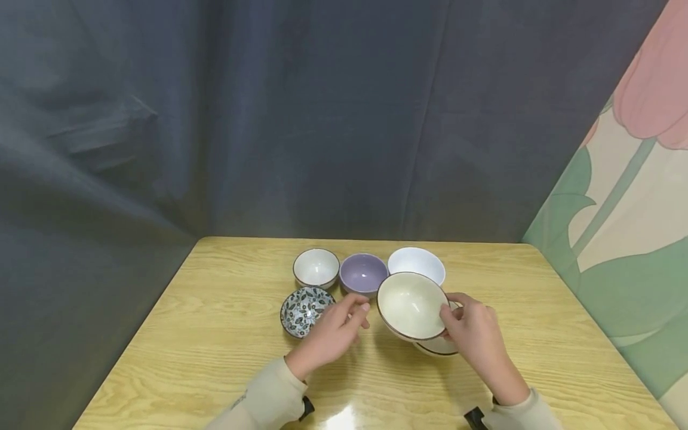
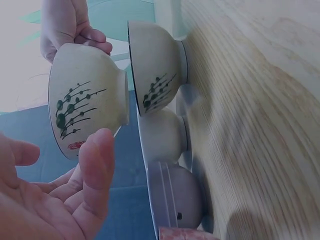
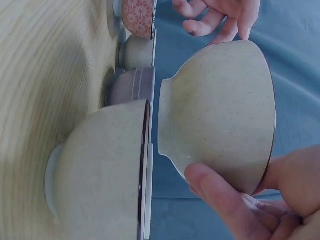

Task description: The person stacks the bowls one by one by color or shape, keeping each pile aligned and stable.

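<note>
My right hand (image 1: 478,328) pinches the right rim of a cream bowl (image 1: 412,304) with a thin dark rim, holding it tilted above the table. In the left wrist view, this bowl's outside (image 2: 87,95) carries green sprigs and a red mark. A similar cream bowl (image 1: 438,347) stands on the table beneath it, partly hidden by the held bowl and my right hand. My left hand (image 1: 334,328) hovers left of the held bowl, fingers loosely bent and holding nothing; whether a fingertip touches the bowl I cannot tell.
Behind the hands stand a dark-rimmed white bowl (image 1: 316,267), a purple bowl (image 1: 364,273) and a plain white bowl (image 1: 416,261). A leaf-patterned bowl (image 1: 301,312) sits beside my left hand, reddish outside. A dark curtain (image 1: 333,119) hangs behind the wooden table (image 1: 215,334).
</note>
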The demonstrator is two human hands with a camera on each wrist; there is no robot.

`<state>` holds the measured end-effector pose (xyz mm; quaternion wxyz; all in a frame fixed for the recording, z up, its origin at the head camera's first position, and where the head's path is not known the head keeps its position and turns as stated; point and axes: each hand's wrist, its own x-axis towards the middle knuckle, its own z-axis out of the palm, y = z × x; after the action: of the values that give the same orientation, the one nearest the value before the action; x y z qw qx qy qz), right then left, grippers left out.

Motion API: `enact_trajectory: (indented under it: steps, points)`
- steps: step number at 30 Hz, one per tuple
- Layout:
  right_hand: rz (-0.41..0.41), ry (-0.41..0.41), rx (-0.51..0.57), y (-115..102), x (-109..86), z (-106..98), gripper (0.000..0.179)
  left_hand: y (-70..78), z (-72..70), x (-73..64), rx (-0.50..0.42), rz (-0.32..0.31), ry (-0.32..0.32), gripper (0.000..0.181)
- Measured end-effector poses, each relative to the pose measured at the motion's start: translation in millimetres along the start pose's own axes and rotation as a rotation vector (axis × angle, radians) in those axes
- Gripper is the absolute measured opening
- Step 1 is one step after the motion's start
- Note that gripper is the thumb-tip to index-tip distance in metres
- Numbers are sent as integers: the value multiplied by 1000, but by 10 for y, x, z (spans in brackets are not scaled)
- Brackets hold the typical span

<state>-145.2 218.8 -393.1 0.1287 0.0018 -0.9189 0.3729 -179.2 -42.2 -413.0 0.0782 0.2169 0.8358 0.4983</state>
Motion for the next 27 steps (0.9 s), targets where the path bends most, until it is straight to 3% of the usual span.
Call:
enact_trajectory:
  steps: [11,19,27]
  points:
    - [-1,27,-35,83,32,-82,33,64,129,145,-70,36,10,30]
    - [31,24,-60,141,58,-125,34,81,264,250,-133,-24,-52,58]
    - [54,23,-56,236,65,-123,35,60,390,349,-203,-26,-86,60]
